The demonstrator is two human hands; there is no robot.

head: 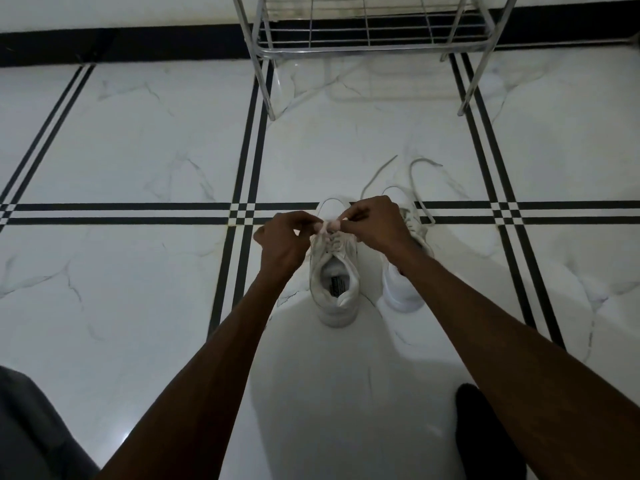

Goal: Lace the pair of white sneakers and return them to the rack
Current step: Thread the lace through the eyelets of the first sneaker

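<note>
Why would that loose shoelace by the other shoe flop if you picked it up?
The loose lace lies in limp curves on the floor, so it would probably droop. It looks thin, so likely very light, dragging rather than rolling.

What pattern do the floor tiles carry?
White marble floor with grey veins, crossed by paired black stripes; the head view shows it.

Bare forearms, no sleeves, bare hands [282,242], grey trouser leg [31,427] btm left
</note>
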